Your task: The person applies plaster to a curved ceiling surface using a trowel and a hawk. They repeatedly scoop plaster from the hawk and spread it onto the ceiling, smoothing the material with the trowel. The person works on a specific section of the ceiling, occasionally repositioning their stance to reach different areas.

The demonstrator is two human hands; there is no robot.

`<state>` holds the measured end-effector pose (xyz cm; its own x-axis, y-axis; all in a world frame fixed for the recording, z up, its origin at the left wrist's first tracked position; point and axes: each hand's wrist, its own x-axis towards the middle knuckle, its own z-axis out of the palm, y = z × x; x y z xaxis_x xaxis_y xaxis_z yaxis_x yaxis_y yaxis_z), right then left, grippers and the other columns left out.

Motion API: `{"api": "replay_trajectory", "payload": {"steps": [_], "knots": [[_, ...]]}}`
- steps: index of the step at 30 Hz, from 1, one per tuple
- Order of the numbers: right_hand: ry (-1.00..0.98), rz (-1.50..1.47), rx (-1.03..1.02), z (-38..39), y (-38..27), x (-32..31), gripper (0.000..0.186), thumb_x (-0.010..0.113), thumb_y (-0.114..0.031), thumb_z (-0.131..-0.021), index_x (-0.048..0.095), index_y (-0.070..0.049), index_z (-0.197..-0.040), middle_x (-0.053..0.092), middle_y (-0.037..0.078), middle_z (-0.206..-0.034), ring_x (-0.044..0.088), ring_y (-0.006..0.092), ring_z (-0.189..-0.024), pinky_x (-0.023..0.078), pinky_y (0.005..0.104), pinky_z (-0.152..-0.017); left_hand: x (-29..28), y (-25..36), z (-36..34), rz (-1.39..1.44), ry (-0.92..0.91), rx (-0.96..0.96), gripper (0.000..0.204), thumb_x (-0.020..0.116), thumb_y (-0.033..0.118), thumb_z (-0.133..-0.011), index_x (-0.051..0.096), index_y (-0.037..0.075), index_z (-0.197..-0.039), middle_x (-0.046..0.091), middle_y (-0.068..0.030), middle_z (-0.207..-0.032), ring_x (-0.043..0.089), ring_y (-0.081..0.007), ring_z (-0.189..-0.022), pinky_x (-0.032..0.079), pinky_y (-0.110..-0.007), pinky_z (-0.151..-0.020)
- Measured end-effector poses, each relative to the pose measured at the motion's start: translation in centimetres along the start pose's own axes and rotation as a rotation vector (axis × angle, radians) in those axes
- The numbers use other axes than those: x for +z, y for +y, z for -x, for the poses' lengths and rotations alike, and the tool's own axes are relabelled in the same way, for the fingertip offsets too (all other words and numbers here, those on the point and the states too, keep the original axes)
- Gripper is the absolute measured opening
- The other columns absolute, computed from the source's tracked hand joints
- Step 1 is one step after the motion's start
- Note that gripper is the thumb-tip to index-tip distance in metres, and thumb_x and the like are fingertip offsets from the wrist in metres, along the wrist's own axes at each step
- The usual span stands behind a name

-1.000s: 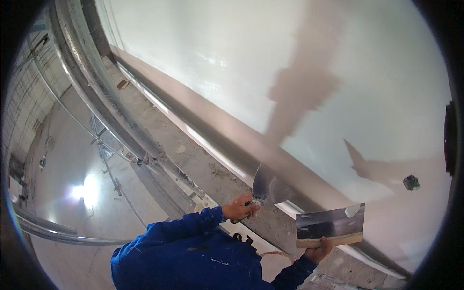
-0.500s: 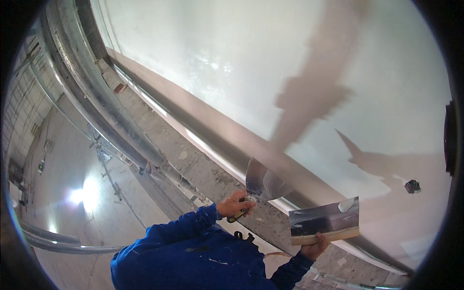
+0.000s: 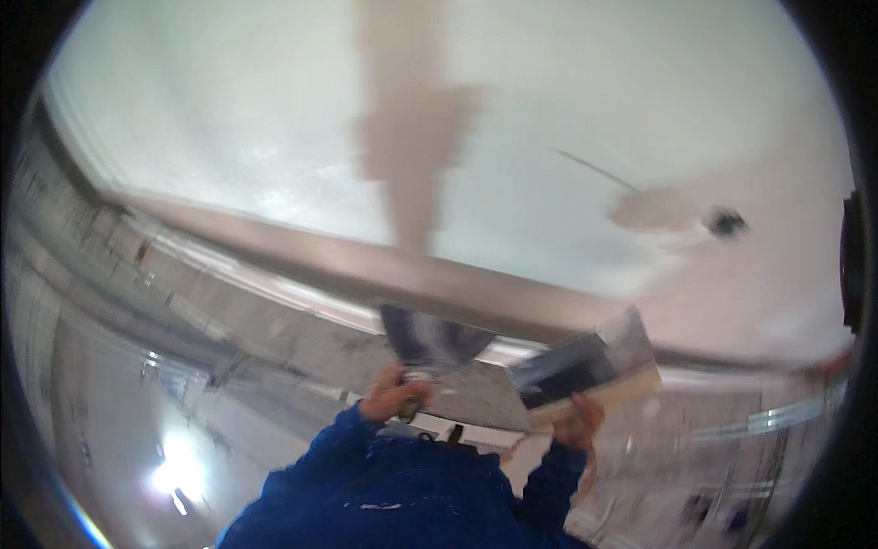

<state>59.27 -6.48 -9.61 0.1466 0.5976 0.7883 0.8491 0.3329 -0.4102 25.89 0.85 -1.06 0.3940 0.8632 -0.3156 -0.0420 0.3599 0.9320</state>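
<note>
Nearest the wearer, the blue garment (image 3: 402,508) fills the lower edge. Left hand (image 3: 390,395): grip closed round the handle of a broad-bladed knife (image 3: 434,340); the handle points away from the body and the wide blade edge lies toward the wall. Right hand (image 3: 578,423): grip closed on the near, pale-edged side of a rectangular plate (image 3: 567,371); finger detail is blurred.

Governing relation: the plate lies just right of the blade, level with it or slightly nearer. Its long axis rises to the right, across the knife's handle line. Whether the two touch cannot be determined. The right hand is nearer the plate.

Beyond stands the pale wall (image 3: 274,110), bearing a shadow (image 3: 407,128) and a dark hole (image 3: 727,223).

Against the frame half a second earlier: the view has swung, the wall's foot runs closer to level, and the plate tilts more steeply. Both holds are unchanged.
</note>
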Motion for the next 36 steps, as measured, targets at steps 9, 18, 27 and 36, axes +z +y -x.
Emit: {"api": "replay_trajectory", "payload": {"steps": [9, 18, 27, 36], "knots": [[0.434, -1.268, 1.277, -7.4, -6.7, -0.3, 0.026, 0.058, 0.007, -0.062, 0.055, -0.005, -0.084, 0.054, 0.004, -0.078, 0.055, 0.016, -0.07, 0.045, 0.0296, -0.068, 2.0, 1.2, 0.1, 0.172, -0.023, 0.098, 0.024, 0.056, 0.021, -0.077, 0.057, -0.002, -0.084, 0.057, -0.009, -0.063, 0.055, -0.0149, -0.056, 0.044, -0.025, -0.051], [0.188, -1.17, 1.07, -6.8, -6.6, 0.7, 0.03, 0.059, -0.014, -0.067, 0.051, -0.001, -0.093, 0.051, 0.009, -0.097, 0.051, 0.0222, -0.093, 0.043, 0.0366, -0.086, 2.1, 1.8, 0.8, 0.167, -0.214, 0.202, 0.031, 0.061, 0.028, -0.078, 0.054, 0.0, -0.091, 0.056, -0.0063, -0.068, 0.054, -0.0128, -0.056, 0.043, -0.025, -0.051], [0.101, -0.49, 0.228, -5.6, -6.0, 3.9, 0.042, 0.064, -0.009, -0.06, 0.053, -0.004, -0.1, 0.059, 0.011, -0.079, 0.058, 0.0241, -0.077, 0.047, 0.0351, -0.075, 0.4, 1.2, 2.4, 0.303, 0.005, 0.08, 0.025, 0.056, 0.021, -0.081, 0.053, -0.003, -0.09, 0.058, -0.0106, -0.072, 0.054, -0.0162, -0.055, 0.044, -0.026, -0.049], [0.517, -1.0, 1.043, -11.2, -5.2, -1.2, 0.033, 0.057, 0.001, -0.067, 0.051, 0.001, -0.099, 0.054, 0.007, -0.09, 0.052, 0.0176, -0.083, 0.042, 0.0287, -0.073, -0.2, -0.4, 3.3, 0.421, 0.055, 0.237, 0.046, 0.058, 0.022, -0.077, 0.037, 0.003, -0.112, 0.054, -0.0145, -0.077, 0.053, -0.0195, -0.051, 0.046, -0.03, -0.045]]}}
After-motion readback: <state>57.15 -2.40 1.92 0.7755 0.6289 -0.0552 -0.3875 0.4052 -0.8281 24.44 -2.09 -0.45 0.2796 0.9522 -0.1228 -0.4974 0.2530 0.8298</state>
